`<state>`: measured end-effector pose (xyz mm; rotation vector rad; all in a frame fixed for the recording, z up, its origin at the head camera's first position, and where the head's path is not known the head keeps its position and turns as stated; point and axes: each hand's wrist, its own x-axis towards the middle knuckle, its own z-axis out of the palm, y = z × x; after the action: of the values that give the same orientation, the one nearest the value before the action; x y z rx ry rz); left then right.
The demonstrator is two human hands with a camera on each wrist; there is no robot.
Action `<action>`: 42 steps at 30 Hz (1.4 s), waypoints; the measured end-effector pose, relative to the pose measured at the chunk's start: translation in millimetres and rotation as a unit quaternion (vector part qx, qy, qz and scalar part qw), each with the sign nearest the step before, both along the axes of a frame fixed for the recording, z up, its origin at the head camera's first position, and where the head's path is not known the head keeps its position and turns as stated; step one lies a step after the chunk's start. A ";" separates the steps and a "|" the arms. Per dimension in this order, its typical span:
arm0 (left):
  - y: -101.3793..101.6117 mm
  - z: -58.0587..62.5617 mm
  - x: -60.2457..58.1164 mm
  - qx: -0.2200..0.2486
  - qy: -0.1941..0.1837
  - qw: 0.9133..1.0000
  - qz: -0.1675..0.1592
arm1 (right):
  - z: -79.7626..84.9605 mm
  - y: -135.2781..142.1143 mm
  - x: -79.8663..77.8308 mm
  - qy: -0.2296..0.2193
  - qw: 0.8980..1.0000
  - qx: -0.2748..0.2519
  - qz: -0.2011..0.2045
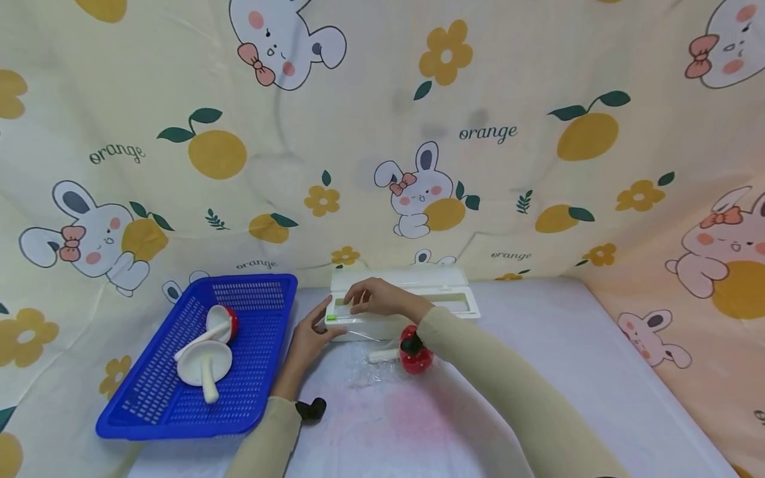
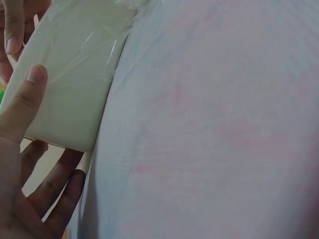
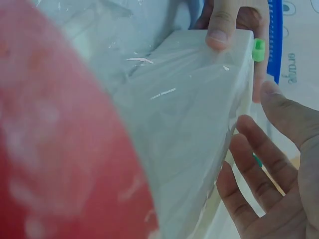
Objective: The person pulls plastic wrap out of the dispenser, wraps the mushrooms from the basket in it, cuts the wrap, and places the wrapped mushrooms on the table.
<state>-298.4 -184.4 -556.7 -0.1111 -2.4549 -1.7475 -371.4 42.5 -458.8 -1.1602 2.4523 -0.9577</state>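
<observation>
A white cling film dispenser (image 1: pixel 352 332) stands at the back of the table with its lid raised. My left hand (image 1: pixel 307 342) grips its left end, the thumb on the front face and the fingers around the end. Over the top edge is my right hand (image 1: pixel 382 297), its fingers loosely bent and parted at the dispenser's edge in the right wrist view. Clear film (image 3: pixel 169 94) drapes down the front face onto the table. On that film lies a toy mushroom (image 1: pixel 421 365) with a red, white-dotted cap and white stem, partly hidden by the right wrist.
Left of the dispenser sits a blue plastic basket (image 1: pixel 271 358) holding two more toy mushrooms (image 1: pixel 206 365). A green slider (image 3: pixel 258 50) is at the dispenser's left end. Behind the table hangs a printed cloth (image 1: pixel 358 133) with rabbits and oranges.
</observation>
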 end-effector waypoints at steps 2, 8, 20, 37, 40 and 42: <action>0.1 -0.7 -0.1 0.002 0.004 1.000 0.000 | -1.4 -2.3 -0.4 0.000 1.000 -0.003 0.005; 0.5 -2.6 -1.8 -0.001 0.015 1.000 -0.010 | -8.7 -7.5 -2.9 0.003 1.000 -0.016 0.007; 1.2 -2.4 -2.2 -0.004 0.015 1.000 -0.008 | -17.9 -17.2 0.0 -0.005 0.999 -0.033 -0.014; 1.6 -2.4 -1.4 -0.011 0.006 1.000 0.000 | -25.8 -26.9 0.2 0.018 0.999 -0.046 -0.012; 0.9 -3.4 -1.8 -0.011 0.006 1.000 0.001 | -25.7 -28.5 0.3 0.017 0.999 -0.048 -0.009; 0.0 -4.0 -1.6 -0.008 0.008 1.000 -0.001 | -25.7 -29.7 0.5 0.016 0.999 -0.048 -0.006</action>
<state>-300.0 -184.5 -560.7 -0.1274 -2.4585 -1.7208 -370.9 12.8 -484.5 -1.2007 2.4660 -1.0792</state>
